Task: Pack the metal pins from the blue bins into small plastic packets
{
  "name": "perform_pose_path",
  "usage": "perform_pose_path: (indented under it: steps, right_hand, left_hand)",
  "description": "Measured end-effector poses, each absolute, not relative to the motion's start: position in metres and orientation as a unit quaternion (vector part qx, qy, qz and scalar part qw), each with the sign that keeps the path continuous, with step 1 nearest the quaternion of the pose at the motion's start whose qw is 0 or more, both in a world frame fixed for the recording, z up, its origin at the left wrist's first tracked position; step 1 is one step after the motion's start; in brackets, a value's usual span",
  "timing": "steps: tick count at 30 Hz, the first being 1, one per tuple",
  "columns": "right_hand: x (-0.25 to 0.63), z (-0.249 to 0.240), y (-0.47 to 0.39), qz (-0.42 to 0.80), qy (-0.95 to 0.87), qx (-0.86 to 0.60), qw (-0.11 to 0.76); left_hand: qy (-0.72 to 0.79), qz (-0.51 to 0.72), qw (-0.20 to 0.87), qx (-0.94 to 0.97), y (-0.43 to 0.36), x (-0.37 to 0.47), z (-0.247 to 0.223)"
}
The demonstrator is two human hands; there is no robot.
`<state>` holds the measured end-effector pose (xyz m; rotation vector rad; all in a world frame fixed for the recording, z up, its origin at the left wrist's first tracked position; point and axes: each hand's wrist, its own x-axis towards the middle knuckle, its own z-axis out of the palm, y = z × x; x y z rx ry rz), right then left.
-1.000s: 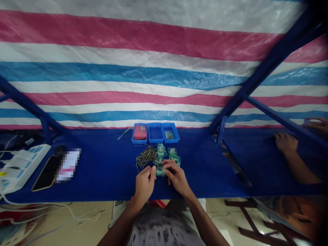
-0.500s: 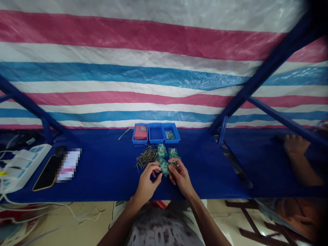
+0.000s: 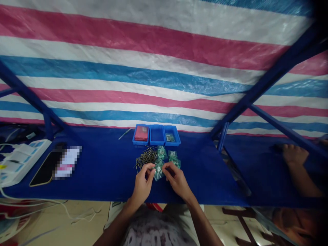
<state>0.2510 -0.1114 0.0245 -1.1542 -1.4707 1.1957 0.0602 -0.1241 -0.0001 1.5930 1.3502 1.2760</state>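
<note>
A small green-printed plastic bag is between my two hands near the middle of the blue table. My left hand pinches its left edge with thumb and fingertips. On its right edge, the fingertips of my right hand are closed. Several more green bags lie just beyond, one of them beside a pile of thin dark and brass-coloured metal pieces. The bags' contents are too small to make out.
Behind the pile stand three blue bins: one with red packets, a middle one, one with small bags. A pen, phone and white power strip lie left. Another person's arm rests right, past blue frame bars.
My left hand has closed its fingertips on the bag's left edge. The bag and both hands have shifted slightly left and nearer me. The camera view has tilted a little.
</note>
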Motion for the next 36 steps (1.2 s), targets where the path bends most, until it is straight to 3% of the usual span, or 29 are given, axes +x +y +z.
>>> perform_pose_path:
  steps: [5,14,21,28,31,36]
  right_hand:
    - [0.265,0.040,-0.093,0.484,-0.569,-0.493,0.445]
    - [0.281,0.072,-0.025,0.409,-0.482,-0.487,0.602]
    - [0.295,0.034,-0.043,0.324,-0.521,-0.573,0.544]
    - [0.290,0.000,-0.092,0.074,-0.683,-0.645,0.334]
    - [0.288,-0.005,-0.102,0.087,-0.679,-0.646,0.337]
    - [0.283,0.003,-0.107,0.195,-0.608,-0.640,0.428]
  left_hand:
    - [0.513,0.510,0.385,0.573,-0.125,0.060,0.002]
    - [0.521,0.494,0.386,0.579,-0.125,0.060,-0.001]
    - [0.531,0.484,0.391,0.574,-0.125,0.060,-0.002]
    - [0.528,0.468,0.396,0.588,-0.124,0.060,-0.004]
    - [0.525,0.465,0.394,0.594,-0.124,0.060,-0.004]
    - [0.528,0.450,0.377,0.614,-0.124,0.062,0.000]
